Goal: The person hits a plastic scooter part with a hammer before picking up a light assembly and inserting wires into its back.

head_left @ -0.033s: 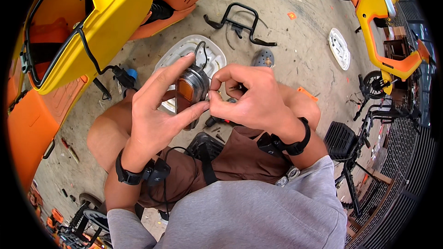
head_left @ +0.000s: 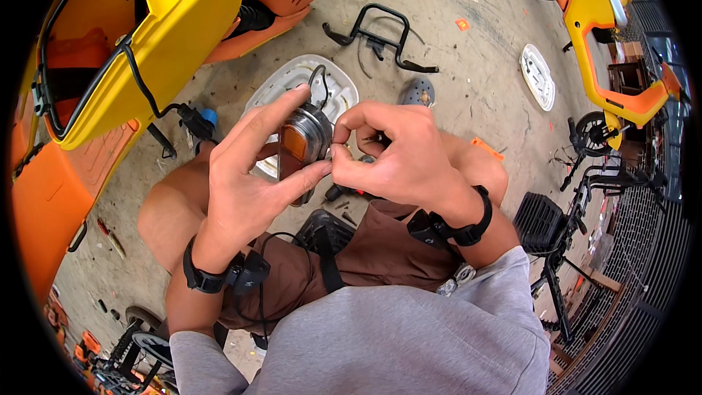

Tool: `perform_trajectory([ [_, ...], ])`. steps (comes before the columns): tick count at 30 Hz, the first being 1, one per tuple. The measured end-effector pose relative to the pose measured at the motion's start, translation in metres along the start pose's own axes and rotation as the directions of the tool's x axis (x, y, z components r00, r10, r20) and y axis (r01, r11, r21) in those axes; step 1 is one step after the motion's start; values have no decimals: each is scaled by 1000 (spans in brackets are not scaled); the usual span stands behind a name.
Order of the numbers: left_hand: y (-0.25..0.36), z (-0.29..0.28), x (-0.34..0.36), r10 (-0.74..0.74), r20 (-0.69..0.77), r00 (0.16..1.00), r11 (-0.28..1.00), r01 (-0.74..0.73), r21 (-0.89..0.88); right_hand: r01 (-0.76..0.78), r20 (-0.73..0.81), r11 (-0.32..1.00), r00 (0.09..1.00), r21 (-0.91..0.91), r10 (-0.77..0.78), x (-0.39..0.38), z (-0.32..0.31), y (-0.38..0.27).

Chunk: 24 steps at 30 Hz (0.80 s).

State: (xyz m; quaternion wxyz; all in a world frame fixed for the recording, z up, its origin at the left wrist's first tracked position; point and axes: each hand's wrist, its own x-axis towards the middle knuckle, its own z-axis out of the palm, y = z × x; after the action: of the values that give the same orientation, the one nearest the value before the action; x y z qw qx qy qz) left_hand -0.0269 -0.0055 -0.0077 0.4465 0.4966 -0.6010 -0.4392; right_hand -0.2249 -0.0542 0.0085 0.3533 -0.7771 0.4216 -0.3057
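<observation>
Gripping an amber-lensed indicator lamp (head_left: 303,145) in the left hand (head_left: 245,175), thumb below and fingers over the top. Pinching at its silver housing edge with the right hand (head_left: 398,157), at three o'clock of the lamp. Trailing a black cable (head_left: 319,80) from the lamp toward twelve o'clock, over a white plastic panel (head_left: 292,77). Lying at one o'clock, a black rack bracket (head_left: 380,36); leaning at ten o'clock, a yellow scooter body (head_left: 146,36).
</observation>
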Motion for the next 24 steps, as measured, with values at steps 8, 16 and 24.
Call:
perform_trajectory([
  [8,3,2,-1,-61,-24,998,998,60,-30,-40,32,998,999,55,38,0,1,-1],
  [16,5,3,-2,-95,-8,995,991,94,-92,-17,14,999,1000,35,17,-2,0,-3],
  [24,1,2,-3,-93,0,996,990,93,-105,-15,5,999,1000,29,15,-3,1,-3],
])
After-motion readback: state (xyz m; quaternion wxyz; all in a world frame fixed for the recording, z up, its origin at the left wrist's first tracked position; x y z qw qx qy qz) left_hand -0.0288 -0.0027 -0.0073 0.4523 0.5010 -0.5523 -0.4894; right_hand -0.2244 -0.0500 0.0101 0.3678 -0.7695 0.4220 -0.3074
